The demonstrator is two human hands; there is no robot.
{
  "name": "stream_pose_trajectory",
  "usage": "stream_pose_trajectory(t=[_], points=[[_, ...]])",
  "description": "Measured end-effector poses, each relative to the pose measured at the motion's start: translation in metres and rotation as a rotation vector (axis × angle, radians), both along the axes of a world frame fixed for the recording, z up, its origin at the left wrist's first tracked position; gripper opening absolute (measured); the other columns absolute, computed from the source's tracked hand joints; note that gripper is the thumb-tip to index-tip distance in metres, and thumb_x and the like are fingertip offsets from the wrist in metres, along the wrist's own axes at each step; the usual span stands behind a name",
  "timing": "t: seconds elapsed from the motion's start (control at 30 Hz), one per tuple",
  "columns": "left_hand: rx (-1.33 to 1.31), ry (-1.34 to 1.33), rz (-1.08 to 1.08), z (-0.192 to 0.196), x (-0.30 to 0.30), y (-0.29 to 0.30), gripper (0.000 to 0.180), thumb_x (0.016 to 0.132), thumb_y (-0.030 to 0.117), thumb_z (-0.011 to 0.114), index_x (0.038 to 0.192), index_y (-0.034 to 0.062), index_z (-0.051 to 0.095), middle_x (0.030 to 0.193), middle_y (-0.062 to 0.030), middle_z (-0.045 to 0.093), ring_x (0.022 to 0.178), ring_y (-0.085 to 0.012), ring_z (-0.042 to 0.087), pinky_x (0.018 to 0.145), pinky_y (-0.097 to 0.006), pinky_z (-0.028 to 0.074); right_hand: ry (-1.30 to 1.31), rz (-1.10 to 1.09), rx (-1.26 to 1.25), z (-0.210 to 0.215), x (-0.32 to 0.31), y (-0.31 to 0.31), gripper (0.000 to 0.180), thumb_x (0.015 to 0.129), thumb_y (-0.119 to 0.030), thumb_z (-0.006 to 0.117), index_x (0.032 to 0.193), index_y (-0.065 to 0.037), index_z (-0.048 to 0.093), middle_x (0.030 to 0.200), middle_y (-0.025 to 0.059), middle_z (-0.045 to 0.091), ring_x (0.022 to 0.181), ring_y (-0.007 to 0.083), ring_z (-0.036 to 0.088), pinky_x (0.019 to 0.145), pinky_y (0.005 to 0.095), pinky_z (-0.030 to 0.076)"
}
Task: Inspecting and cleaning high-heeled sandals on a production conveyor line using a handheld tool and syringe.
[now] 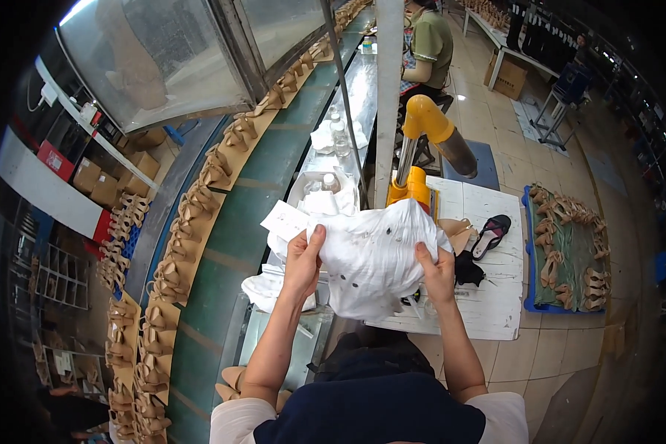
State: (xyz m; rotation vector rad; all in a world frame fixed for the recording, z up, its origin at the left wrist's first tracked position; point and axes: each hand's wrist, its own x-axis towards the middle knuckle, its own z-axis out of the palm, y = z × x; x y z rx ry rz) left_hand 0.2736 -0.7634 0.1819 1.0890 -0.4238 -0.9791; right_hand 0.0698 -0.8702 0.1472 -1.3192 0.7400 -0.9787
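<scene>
A white cloth (370, 259) with several small dark spots is stretched between my two hands, in front of my body. My left hand (302, 260) pinches its left edge, thumb on top. The right edge is gripped by my right hand (436, 272), with the thumb also on top and the other fingers mostly hidden behind. Left of the cloth, a white card or paper (286, 220) lies on the narrow metal bench. More crumpled white cloth (265, 290) rests near my left forearm.
A conveyor (233, 244) carries rows of tan heeled sandals on the left. A yellow machine arm (426, 122) rises from the white table (488, 311), which holds a black sandal (493, 234). Bottles (340, 137) stand on the bench. A blue-rimmed pallet (531, 274) holds shoes; another person (429, 44) sits beyond.
</scene>
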Motion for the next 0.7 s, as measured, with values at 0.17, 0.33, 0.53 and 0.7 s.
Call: stream_pose_trajectory(t=[0.17, 0.33, 0.53, 0.7], points=[[-0.067, -0.078, -0.018, 0.010, 0.001, -0.003, 0.029, 0.092, 0.024, 0.051, 0.106, -0.0005, 0.057, 0.096, -0.0054, 0.062, 0.083, -0.0096, 0.058, 0.074, -0.025, 0.047, -0.088, 0.142, 0.082, 0.005, 0.000, -0.001, 0.019, 0.085, -0.014, 0.060, 0.094, 0.003, 0.062, 0.084, 0.0014, 0.063, 0.074, 0.0052, 0.052, 0.068, 0.0208, 0.041], [-0.074, -0.100, -0.055, 0.012, 0.001, 0.000, 0.029, 0.092, 0.024, 0.051, 0.106, -0.0003, 0.057, 0.096, -0.0053, 0.062, 0.084, -0.0092, 0.058, 0.074, -0.024, 0.047, -0.241, 0.159, 0.196, 0.025, 0.013, -0.005, 0.022, 0.082, -0.012, 0.064, 0.098, 0.002, 0.061, 0.090, 0.0026, 0.063, 0.080, 0.0071, 0.056, 0.074, 0.0219, 0.044], [-0.077, -0.136, -0.004, 0.009, 0.008, 0.002, 0.028, 0.092, 0.023, 0.051, 0.106, -0.0003, 0.058, 0.094, -0.0042, 0.063, 0.082, -0.0080, 0.057, 0.073, -0.023, 0.046, -0.244, 0.066, 0.134, 0.014, 0.018, -0.012, 0.021, 0.082, -0.012, 0.064, 0.099, 0.000, 0.062, 0.088, 0.0010, 0.063, 0.078, 0.0053, 0.054, 0.072, 0.0211, 0.044], [-0.075, -0.190, 0.105, 0.006, 0.010, -0.005, 0.028, 0.092, 0.023, 0.051, 0.104, -0.0007, 0.059, 0.090, -0.0015, 0.062, 0.078, -0.0056, 0.054, 0.070, -0.021, 0.044, -0.244, -0.006, 0.149, 0.015, 0.021, -0.009, 0.019, 0.085, -0.012, 0.060, 0.099, 0.000, 0.063, 0.087, 0.0001, 0.063, 0.078, 0.0050, 0.053, 0.070, 0.0206, 0.043]])
